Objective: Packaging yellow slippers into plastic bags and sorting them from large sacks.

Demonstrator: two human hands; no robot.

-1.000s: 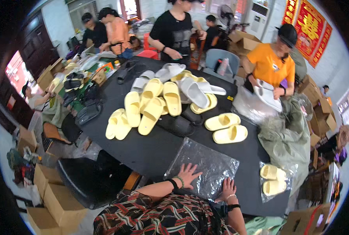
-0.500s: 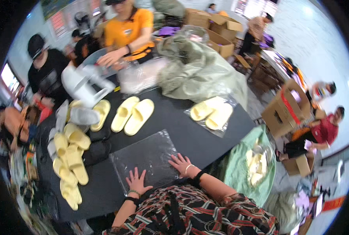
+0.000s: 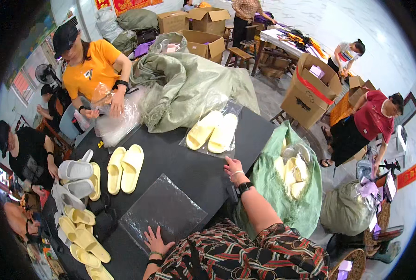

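On the black table, a clear plastic bag lies flat and looks unfilled. My left hand rests on its near-left edge, fingers spread and pressed down. My right hand is stretched forward, its fingers apart at the near edge of another clear bag. Inside that bag lies a pair of pale yellow slippers, side by side. Whether my right fingertips touch the bag cannot be made out. A loose pair of yellow slippers sits beyond the flat bag, to the left.
Yellow and grey slippers crowd the table's left side. A green sack with packed slippers stands off the right edge. Across the table, a person in orange handles clear plastic beside a large grey-green sack. A cardboard box stands further right.
My right hand has left the flat bag and reached forward to the bagged slippers. My left hand stays on the flat bag. The whole view has swung to the right.
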